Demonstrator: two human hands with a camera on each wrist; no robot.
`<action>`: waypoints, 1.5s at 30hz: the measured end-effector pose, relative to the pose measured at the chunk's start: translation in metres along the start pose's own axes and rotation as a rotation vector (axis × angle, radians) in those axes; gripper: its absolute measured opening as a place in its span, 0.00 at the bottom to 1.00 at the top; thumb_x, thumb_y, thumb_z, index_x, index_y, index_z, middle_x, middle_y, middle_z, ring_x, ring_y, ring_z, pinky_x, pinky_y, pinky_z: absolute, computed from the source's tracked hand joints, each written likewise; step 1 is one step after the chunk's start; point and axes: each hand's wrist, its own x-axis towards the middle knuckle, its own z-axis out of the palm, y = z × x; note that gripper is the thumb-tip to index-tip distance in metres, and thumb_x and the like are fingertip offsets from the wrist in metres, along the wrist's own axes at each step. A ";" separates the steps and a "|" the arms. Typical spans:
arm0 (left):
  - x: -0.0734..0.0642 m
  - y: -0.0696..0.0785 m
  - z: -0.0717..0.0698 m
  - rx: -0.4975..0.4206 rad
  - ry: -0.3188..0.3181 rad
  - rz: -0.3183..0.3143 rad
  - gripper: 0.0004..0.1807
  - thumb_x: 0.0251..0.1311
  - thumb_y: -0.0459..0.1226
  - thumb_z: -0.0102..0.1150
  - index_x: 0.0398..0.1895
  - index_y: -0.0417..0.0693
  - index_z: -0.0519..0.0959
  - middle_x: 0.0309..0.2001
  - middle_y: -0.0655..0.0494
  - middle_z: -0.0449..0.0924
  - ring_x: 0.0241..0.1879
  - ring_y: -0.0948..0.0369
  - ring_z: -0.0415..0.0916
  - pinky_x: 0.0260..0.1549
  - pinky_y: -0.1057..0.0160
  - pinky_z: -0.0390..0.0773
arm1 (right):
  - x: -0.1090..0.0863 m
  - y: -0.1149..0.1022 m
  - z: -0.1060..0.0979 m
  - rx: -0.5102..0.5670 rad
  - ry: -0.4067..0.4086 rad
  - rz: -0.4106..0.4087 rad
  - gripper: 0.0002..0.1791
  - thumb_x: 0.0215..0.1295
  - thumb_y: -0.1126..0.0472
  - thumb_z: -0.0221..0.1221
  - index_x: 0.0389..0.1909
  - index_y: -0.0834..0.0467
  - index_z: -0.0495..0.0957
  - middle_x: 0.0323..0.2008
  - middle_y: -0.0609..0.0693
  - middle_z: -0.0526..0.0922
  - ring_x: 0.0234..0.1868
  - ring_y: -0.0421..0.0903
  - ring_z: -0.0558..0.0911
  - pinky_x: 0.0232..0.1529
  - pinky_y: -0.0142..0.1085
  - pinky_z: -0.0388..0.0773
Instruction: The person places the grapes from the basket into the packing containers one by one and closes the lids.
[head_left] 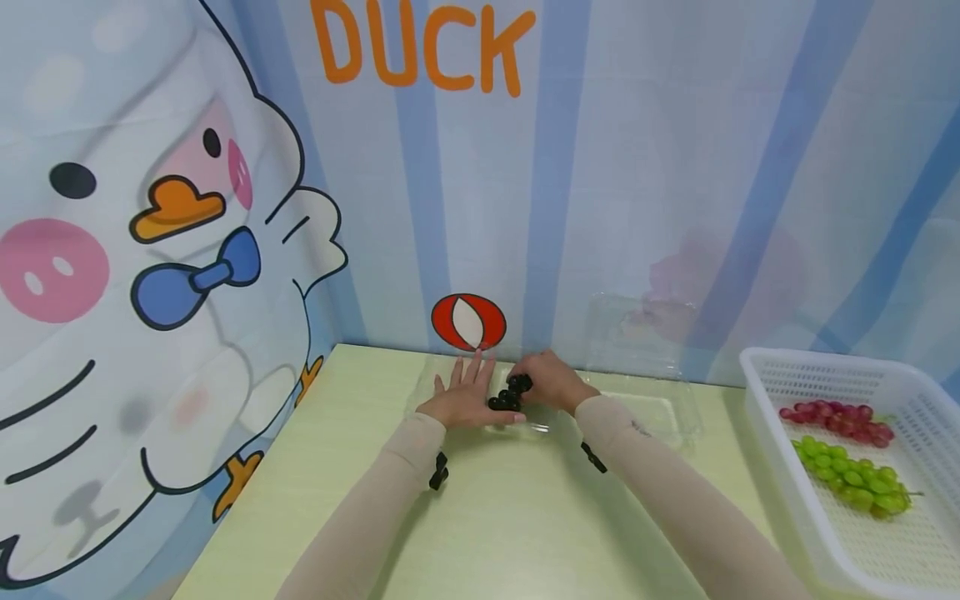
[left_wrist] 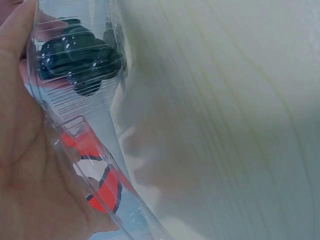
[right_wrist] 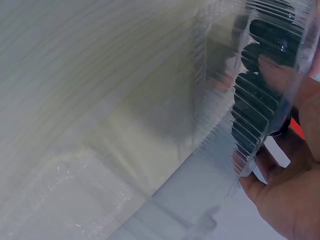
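A bunch of black grapes (head_left: 505, 400) is in a clear plastic box (head_left: 538, 427) near the back of the table. My right hand (head_left: 553, 380) grips the bunch from its right side, fingers curled down around it. Through the box's ribbed wall in the right wrist view, the grapes (right_wrist: 255, 107) show dark beside those fingers. With fingers straight and spread, my left hand (head_left: 467, 402) rests against the left part of the box, thumb in front of the grapes. In the left wrist view, its palm lies along the clear edge (left_wrist: 80, 125).
Right of my right hand stands another clear box (head_left: 660, 412), its lid (head_left: 637, 333) raised against the curtain. A white basket (head_left: 772, 450) at the far right holds red grapes (head_left: 840, 421) and green grapes (head_left: 855, 479). A printed curtain (head_left: 480, 192) borders the table's back edge.
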 end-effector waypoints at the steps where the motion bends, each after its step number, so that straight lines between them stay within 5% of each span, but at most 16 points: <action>1: 0.000 0.001 0.000 0.001 -0.003 0.002 0.69 0.49 0.81 0.50 0.84 0.55 0.34 0.83 0.51 0.23 0.80 0.39 0.25 0.68 0.24 0.38 | -0.001 0.000 0.001 -0.014 0.004 -0.003 0.18 0.58 0.65 0.73 0.50 0.56 0.87 0.48 0.52 0.87 0.52 0.53 0.80 0.62 0.50 0.71; 9: 0.004 0.005 0.000 0.011 -0.002 0.010 0.70 0.48 0.82 0.48 0.84 0.56 0.33 0.83 0.52 0.22 0.80 0.39 0.25 0.69 0.24 0.38 | 0.000 0.003 0.002 -0.082 0.043 -0.060 0.16 0.58 0.65 0.73 0.48 0.55 0.87 0.46 0.51 0.87 0.51 0.52 0.82 0.62 0.50 0.73; 18: 0.004 0.009 -0.001 0.008 -0.012 0.014 0.70 0.48 0.81 0.50 0.84 0.55 0.33 0.83 0.52 0.23 0.80 0.39 0.25 0.68 0.24 0.38 | -0.004 0.002 0.006 -0.036 0.017 0.040 0.23 0.61 0.66 0.70 0.58 0.59 0.82 0.54 0.57 0.80 0.58 0.56 0.77 0.62 0.49 0.75; 22: 0.004 0.011 0.000 0.009 -0.017 0.017 0.70 0.49 0.81 0.50 0.84 0.56 0.33 0.83 0.52 0.22 0.80 0.39 0.24 0.68 0.24 0.38 | -0.008 -0.001 0.008 -0.171 0.089 0.133 0.28 0.60 0.59 0.73 0.61 0.60 0.78 0.53 0.58 0.77 0.53 0.56 0.77 0.51 0.49 0.82; 27: 0.005 0.012 0.002 0.002 -0.016 0.019 0.69 0.49 0.80 0.50 0.84 0.56 0.33 0.83 0.52 0.23 0.80 0.39 0.25 0.68 0.23 0.37 | -0.010 -0.007 0.008 -0.279 0.107 0.193 0.25 0.58 0.55 0.75 0.52 0.62 0.82 0.44 0.59 0.77 0.41 0.53 0.80 0.40 0.46 0.85; 36: 0.003 0.009 0.001 -0.005 -0.019 0.013 0.69 0.50 0.80 0.50 0.84 0.58 0.31 0.83 0.52 0.23 0.80 0.39 0.24 0.69 0.24 0.36 | -0.017 -0.012 0.000 -0.131 0.019 0.081 0.19 0.62 0.66 0.69 0.52 0.68 0.81 0.48 0.63 0.82 0.51 0.58 0.81 0.55 0.49 0.79; 45: 0.003 0.001 0.000 -0.002 -0.013 0.004 0.69 0.49 0.80 0.50 0.84 0.57 0.32 0.83 0.51 0.24 0.80 0.38 0.25 0.68 0.23 0.37 | -0.018 -0.016 0.002 -0.118 -0.139 0.083 0.41 0.66 0.47 0.68 0.72 0.66 0.68 0.65 0.65 0.75 0.66 0.59 0.75 0.67 0.49 0.72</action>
